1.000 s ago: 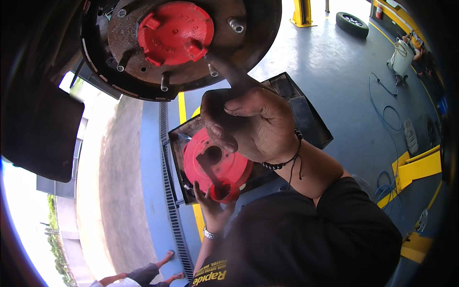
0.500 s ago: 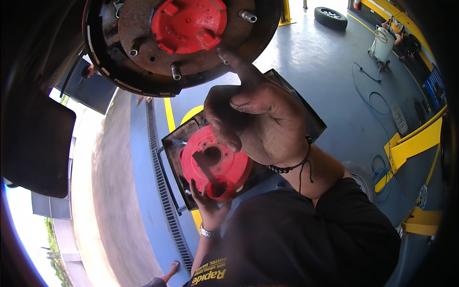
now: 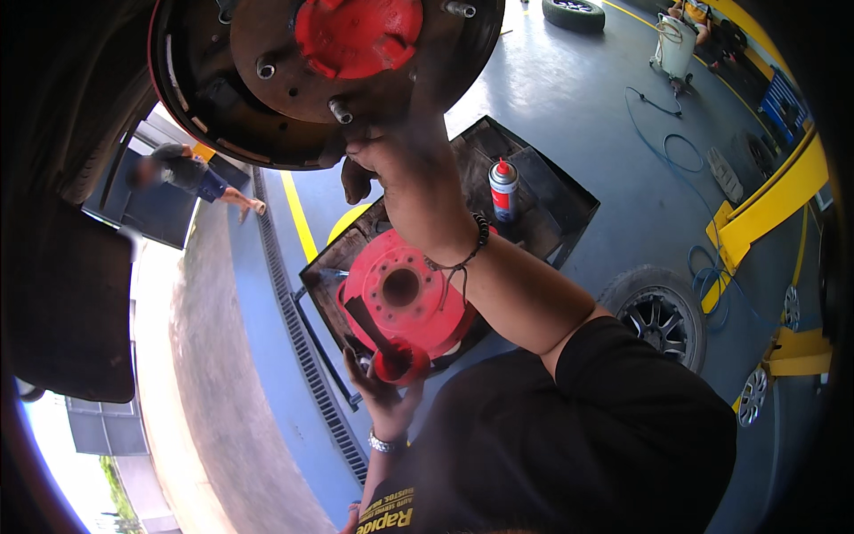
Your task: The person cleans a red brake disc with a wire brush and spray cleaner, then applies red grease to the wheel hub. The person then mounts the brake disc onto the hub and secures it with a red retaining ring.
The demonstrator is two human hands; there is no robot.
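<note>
My left hand [image 3: 382, 400], low in the middle, is wrapped round a small red cup [image 3: 411, 363]. A dark flat handle, perhaps a brush's, stands tilted in the cup. My right hand [image 3: 414, 173] is raised to the underside of the wheel hub [image 3: 267, 93], by a wheel stud [image 3: 340, 111]. Its visible fingers are bent, others are smeared or hidden, so its grip is unclear. The hub has a red centre, several studs and a dark round backing plate. Behind my left hand a red brake drum [image 3: 427, 307] lies in a black tray [image 3: 560, 200].
A spray can [image 3: 503, 191] with a red cap stands in the tray. A wheel [image 3: 658, 316] lies at right, near a yellow lift arm [image 3: 774, 214] and a blue hose [image 3: 680, 151]. A person [image 3: 187, 173] walks at far left, beside a floor drain [image 3: 294, 329].
My right hand has moved left and up, from below the hub's right side to its lower edge, uncovering the spray can. My left hand still holds the cup. A person has come further into view.
</note>
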